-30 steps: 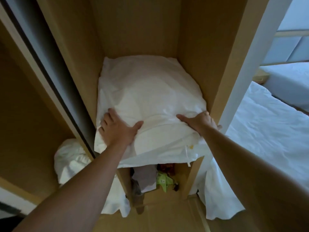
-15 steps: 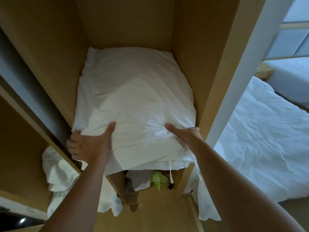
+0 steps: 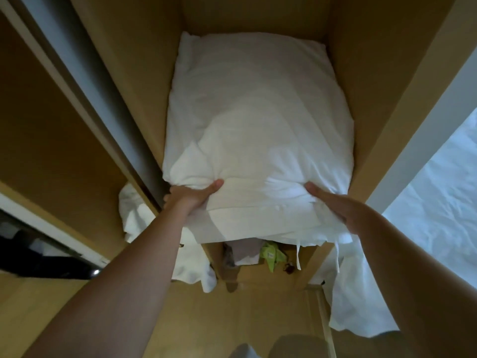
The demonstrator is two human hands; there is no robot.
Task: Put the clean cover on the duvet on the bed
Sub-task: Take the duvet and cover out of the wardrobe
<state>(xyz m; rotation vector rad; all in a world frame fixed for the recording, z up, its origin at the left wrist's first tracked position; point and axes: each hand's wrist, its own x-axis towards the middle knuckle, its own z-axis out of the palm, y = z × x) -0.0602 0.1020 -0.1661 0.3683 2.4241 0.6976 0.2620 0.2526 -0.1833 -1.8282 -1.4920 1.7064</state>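
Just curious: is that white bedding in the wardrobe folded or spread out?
Folded: the white bedding sits as a layered bundle in the wardrobe; left hand grips it, right hand presses its side.

This is a bedroom: a tall wooden wardrobe [image 3: 361,73], with a sliding door [image 3: 85,81] at its left, keeps folded white bedding [image 3: 258,125] on a shelf and clothes [image 3: 245,251] below, and a white-sheeted bed [image 3: 438,202] stands at its right.
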